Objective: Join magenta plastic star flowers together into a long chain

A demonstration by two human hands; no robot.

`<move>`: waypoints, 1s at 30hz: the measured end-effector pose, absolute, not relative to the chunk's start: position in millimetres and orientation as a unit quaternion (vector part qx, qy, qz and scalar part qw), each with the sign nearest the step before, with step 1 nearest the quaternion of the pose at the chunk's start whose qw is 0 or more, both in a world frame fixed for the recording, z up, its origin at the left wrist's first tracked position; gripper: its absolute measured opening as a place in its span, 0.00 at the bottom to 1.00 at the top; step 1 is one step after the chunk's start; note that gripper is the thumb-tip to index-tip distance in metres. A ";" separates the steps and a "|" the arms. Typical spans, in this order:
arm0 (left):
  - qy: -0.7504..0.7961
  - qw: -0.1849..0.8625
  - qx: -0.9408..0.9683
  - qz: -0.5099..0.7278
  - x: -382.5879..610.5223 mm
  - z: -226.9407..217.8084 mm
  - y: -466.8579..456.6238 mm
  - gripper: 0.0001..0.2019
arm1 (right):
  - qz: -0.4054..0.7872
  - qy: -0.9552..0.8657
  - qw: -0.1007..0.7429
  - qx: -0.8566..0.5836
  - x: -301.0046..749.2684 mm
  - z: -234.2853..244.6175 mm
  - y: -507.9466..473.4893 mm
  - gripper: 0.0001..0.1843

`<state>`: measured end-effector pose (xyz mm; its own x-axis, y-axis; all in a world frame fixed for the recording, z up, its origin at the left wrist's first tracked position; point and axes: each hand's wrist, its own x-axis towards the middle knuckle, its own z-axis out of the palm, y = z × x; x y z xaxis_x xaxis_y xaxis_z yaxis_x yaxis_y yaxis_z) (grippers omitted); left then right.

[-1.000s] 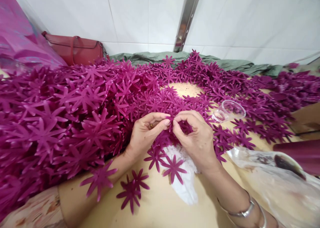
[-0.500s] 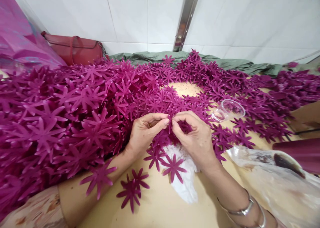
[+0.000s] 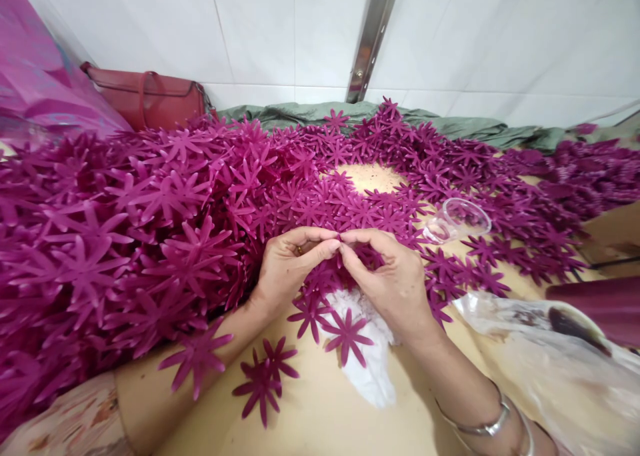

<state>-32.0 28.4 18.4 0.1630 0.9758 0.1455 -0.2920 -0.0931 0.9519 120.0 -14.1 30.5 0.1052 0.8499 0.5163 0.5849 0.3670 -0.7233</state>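
Note:
My left hand point(image 3: 287, 269) and my right hand point(image 3: 393, 279) meet fingertip to fingertip over the tan table point(image 3: 320, 409). Both pinch a magenta star-shaped flower piece point(image 3: 341, 259) between thumbs and forefingers, and most of it is hidden by the fingers. A ring shows on my left hand and metal bangles circle my right wrist. A huge heap of the same magenta flower pieces point(image 3: 125, 229) covers the table's left and back. Loose flower pieces point(image 3: 260, 379) lie in front of my hands, one point(image 3: 347, 333) on a white cloth point(image 3: 373, 369).
A clear plastic cup point(image 3: 457, 219) lies on its side right of my hands. A crinkled clear plastic bag point(image 3: 545, 356) and a dark maroon roll point(image 3: 600, 306) sit at the right. A red handbag point(image 3: 150, 99) and green cloth point(image 3: 310, 115) line the tiled wall.
My hands have drawn slightly closer together and dropped a little, fingertips now touching over the flower piece. Nothing else has moved.

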 end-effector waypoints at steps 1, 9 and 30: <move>0.345 0.581 0.494 0.547 -32.0 18.5 28.4 0.07 | 0.134 -0.654 0.504 -0.548 120.1 30.9 -14.3 0.06; 0.353 0.590 0.485 0.541 -32.6 16.0 29.3 0.08 | 0.184 -0.629 0.515 -0.553 119.0 32.5 -13.6 0.06; 0.364 0.573 0.506 0.532 -34.2 20.7 27.3 0.07 | 0.062 -0.685 0.503 -0.522 120.0 31.8 -13.3 0.05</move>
<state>-34.2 27.3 20.7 0.1686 0.9782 0.1213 -0.2423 -0.0782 0.9671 120.0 -13.3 31.8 0.0528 0.7787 0.6252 0.6534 0.4465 -0.6113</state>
